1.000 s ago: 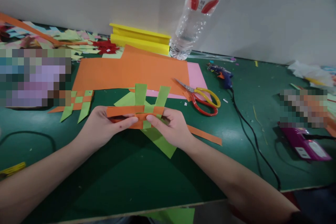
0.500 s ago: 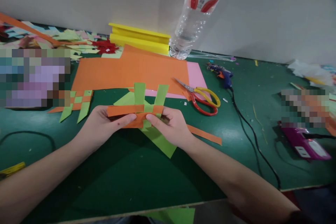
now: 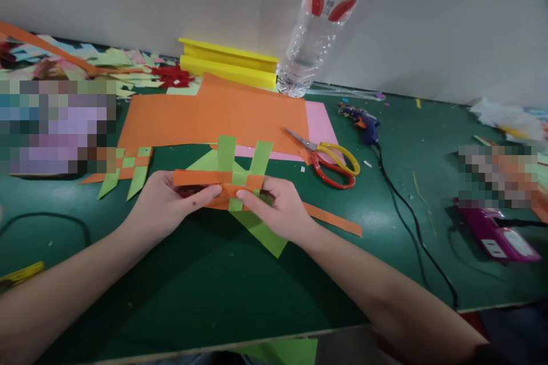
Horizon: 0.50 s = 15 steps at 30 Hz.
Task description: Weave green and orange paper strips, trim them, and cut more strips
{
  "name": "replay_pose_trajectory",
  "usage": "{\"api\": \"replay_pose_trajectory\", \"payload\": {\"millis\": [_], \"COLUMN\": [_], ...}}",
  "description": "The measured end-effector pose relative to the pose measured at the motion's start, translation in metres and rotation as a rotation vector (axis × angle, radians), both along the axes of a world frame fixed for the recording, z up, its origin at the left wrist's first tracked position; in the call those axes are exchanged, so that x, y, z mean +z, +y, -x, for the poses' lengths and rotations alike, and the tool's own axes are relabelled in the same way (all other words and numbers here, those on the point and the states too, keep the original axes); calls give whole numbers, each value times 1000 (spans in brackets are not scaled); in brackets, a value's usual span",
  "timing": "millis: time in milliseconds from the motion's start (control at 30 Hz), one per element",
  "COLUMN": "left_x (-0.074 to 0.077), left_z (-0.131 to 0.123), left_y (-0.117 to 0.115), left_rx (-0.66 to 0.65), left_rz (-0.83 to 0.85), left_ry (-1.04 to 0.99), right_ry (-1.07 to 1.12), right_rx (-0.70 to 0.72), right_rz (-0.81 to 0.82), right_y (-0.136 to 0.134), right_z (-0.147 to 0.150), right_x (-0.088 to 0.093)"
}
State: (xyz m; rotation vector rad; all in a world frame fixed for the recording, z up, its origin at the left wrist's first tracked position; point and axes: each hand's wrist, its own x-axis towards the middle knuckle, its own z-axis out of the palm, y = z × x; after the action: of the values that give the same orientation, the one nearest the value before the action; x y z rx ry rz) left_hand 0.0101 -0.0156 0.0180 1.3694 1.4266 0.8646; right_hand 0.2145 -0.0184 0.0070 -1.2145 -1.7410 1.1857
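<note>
Orange and green woven paper strips point(image 3: 239, 178) are held between both hands above the green table. My left hand point(image 3: 171, 202) is closed around the orange ends at the left, its thumb pressed on the front. On the right side my right hand point(image 3: 278, 205) pinches the weave, thumb near its middle; its other fingers are partly hidden behind the paper. Two green strip ends stick up from the weave. Beneath the hands lies a green paper sheet point(image 3: 261, 234), and an orange strip point(image 3: 334, 218) extends to the right of my right wrist.
Scissors point(image 3: 334, 165) with red and yellow handles rest by a large orange sheet point(image 3: 214, 117). Left is another woven piece point(image 3: 128, 162). A glue gun point(image 3: 362, 122) trails its black cable toward the table's front edge. A plastic bottle point(image 3: 317, 40) and folded yellow paper point(image 3: 229, 63) stand at the back.
The woven strips have tilted and shifted slightly left and down, with the orange strips now spread further apart at the left. Both hands keep their grip.
</note>
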Motion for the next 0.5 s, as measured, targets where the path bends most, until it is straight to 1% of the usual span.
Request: {"api": "replay_pose_trajectory", "payload": {"millis": [167,300,400,500], "left_x": [-1,-3,0,6], "left_z": [1,0,-1,-3], "left_y": [0,1,2,2], "left_rx": [-9,-36,-39,-58], "left_rz": [-15,5,29,28], "left_ry": [0,-65,-78,-21], "right_ry": [24,17,6,2], "right_rx": [7,-23,-75,-94], "right_rz": [26,10,-24,-51], "right_y": [0,-1,-1,-1], "right_z": [1,0,0,0], "right_x": [0,-2,-4,-4]}}
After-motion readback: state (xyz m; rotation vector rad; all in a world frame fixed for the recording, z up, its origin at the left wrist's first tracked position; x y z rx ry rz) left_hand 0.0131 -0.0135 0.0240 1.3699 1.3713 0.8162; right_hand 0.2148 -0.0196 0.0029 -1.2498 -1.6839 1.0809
